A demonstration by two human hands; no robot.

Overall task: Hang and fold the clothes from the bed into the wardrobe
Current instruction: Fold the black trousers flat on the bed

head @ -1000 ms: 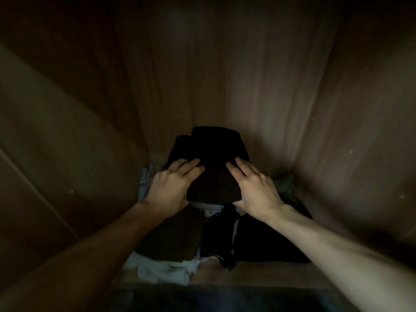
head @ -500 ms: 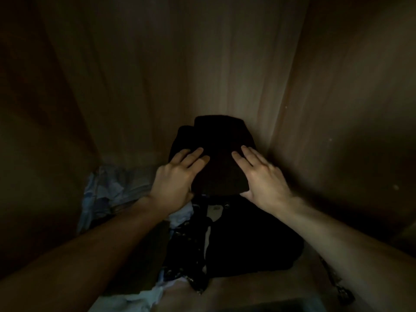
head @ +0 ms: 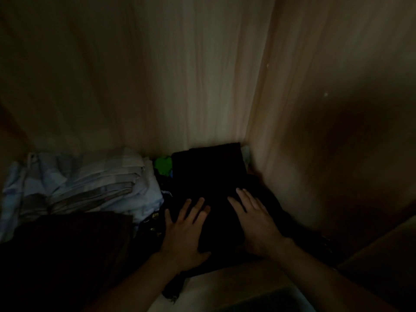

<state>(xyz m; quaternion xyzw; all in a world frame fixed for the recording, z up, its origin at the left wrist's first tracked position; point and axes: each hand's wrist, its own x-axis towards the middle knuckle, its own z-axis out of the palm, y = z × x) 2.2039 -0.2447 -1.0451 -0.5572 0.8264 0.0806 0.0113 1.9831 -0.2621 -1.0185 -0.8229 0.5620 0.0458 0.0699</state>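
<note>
Counted inside 1 wardrobe (head: pixel 202 75): 2 bare hands, 1 left hand (head: pixel 184 228) and 1 right hand (head: pixel 256 224); 1 folded black garment (head: pixel 209 172); 1 stack of pale checked cloth (head: pixel 90 183), layers too blurred to count; 1 small green item (head: pixel 163 165); 1 dark brown garment (head: pixel 67 255). Dark patterned clothes (head: pixel 155 224) underneath: number cannot be told.

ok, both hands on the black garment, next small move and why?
Probably lift both hands off and withdraw. The left hand and right hand lie flat, fingers straight, on the folded black garment, whose far edge already meets the wardrobe's back wall; it looks placed.
</note>
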